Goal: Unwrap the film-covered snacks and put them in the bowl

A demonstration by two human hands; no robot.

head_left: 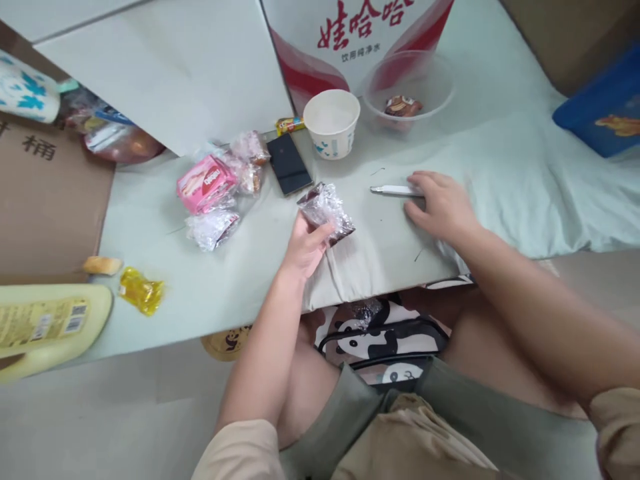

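My left hand (306, 248) is closed on a small dark packet in crinkled clear plastic wrap (327, 210), held just above the cloth-covered table. To the right, my right hand (443, 205) rests on the table with thumb and fingers spread apart. A slim white utility knife (393, 191) lies there with its blade pointing left, its rear end reaching between that thumb and the fingers. Whether the fingertips press on it cannot be made out. Beyond the packet are a black phone (289, 165) and a white paper cup (332, 127).
Wrapped snacks, one a pink packet (207, 183), are piled left of the phone. A clear plastic bowl (435, 110) holds a brown-wrapped item. White boxes (170, 67) stand behind. A yellow wrapper (141, 291) and a pale yellow bottle (55, 327) lie at the left. A blue container (603, 110) stands right.
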